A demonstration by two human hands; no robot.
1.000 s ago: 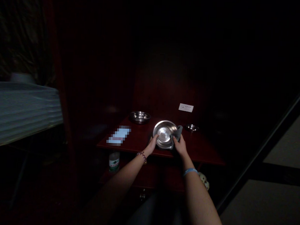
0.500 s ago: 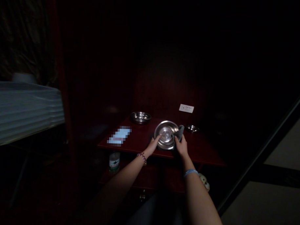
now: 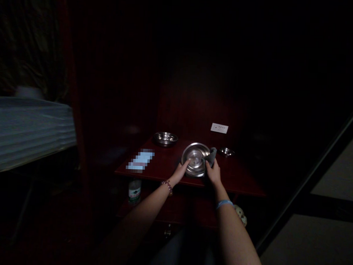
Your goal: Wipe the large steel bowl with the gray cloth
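Observation:
A shiny metal bowl [image 3: 194, 152] is tilted toward me above the front of a dark red desk [image 3: 164, 163]. My left hand [image 3: 180, 173] grips its lower left rim, thumb over the inside and the other fingers hidden beneath. At the right rim my right hand [image 3: 213, 172] is closed on a grey cloth [image 3: 211, 156], which lies against the bowl's edge. More metal bowls [image 3: 165, 139], seemingly stacked, sit at the back left of the desk. A smaller metal dish [image 3: 226, 152] stands behind my right hand.
On the desk's left lies a pixelated light-blue flat object [image 3: 140, 160]. A labelled bottle or jar [image 3: 134, 191] stands on the shelf below. A white socket panel [image 3: 219, 128] is on the back wall. Far left is a pale ribbed object [image 3: 31, 133]. The surroundings are very dark.
Almost nothing differs. Both hands keep the bowl and the cloth in nearly the same place, and the view has shifted very slightly.

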